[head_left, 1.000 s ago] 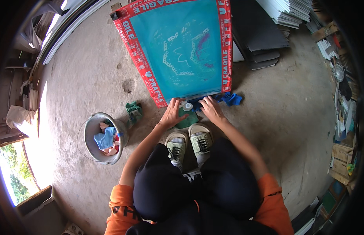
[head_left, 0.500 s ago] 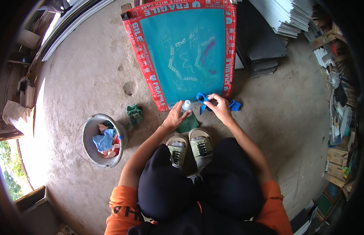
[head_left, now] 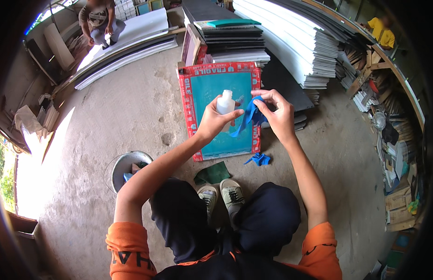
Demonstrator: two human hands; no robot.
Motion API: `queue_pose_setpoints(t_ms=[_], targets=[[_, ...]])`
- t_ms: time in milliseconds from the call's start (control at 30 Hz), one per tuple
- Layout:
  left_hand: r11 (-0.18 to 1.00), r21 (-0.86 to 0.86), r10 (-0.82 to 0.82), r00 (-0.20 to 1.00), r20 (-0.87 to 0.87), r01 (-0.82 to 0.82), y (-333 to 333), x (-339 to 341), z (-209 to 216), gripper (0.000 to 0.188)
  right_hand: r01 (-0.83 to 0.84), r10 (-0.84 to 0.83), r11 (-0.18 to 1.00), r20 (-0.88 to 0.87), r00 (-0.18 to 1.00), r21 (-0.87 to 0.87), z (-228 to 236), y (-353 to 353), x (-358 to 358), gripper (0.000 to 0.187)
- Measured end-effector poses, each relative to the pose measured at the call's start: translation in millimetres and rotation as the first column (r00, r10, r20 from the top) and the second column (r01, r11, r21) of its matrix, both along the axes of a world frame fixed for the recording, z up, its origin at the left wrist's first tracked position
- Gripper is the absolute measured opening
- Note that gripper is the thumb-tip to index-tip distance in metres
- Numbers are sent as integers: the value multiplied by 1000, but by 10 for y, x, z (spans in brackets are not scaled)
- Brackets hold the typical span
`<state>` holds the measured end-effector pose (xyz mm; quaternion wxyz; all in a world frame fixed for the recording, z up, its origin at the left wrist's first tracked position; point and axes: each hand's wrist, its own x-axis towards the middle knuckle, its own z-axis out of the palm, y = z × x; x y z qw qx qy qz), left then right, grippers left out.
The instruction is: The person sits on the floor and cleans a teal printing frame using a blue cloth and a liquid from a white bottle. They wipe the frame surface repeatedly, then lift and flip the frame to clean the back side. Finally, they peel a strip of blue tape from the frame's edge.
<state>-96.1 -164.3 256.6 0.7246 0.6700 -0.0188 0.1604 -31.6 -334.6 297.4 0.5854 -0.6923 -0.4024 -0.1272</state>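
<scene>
My left hand (head_left: pixel 211 120) is wrapped round a translucent white plastic bottle (head_left: pixel 224 105), which stands upright with no cap showing on its neck. To its right, my right hand (head_left: pixel 278 113) pinches a blue cloth (head_left: pixel 250 115) that hangs down between the two hands. Both hands are raised in front of a teal screen-like panel (head_left: pixel 210 151) bordered with red printed tape. Pale marks on the panel are partly hidden behind the hands. Another blue rag (head_left: pixel 259 159) lies on the floor by the panel's lower right corner. A dark green cloth (head_left: pixel 213 173) lies before my shoes.
A metal bucket (head_left: pixel 117 171) with rags stands left of my knee, partly behind my left arm. Stacked white sheets (head_left: pixel 291 49) and dark boards (head_left: pixel 232 42) rise behind the panel. One person (head_left: pixel 99 21) squats at the far left; another in yellow (head_left: pixel 383 33) is far right.
Both hands have risen from the panel's lower edge, carrying the bottle and the blue cloth up. My view has tilted upward, bringing the stacks and two other people into sight.
</scene>
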Motion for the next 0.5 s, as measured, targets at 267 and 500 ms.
queue_pose_setpoints(t_ms=[267,500], targets=[[996,-82,32,998,48,-28,-243,-161,216,33,39,-40,986,0,999,165,137,67,-220,23],[989,-149,-5,998,63,15,-203,-192,146,30,-158,116,986,-435,893,-60,-107,-118,-279,26]])
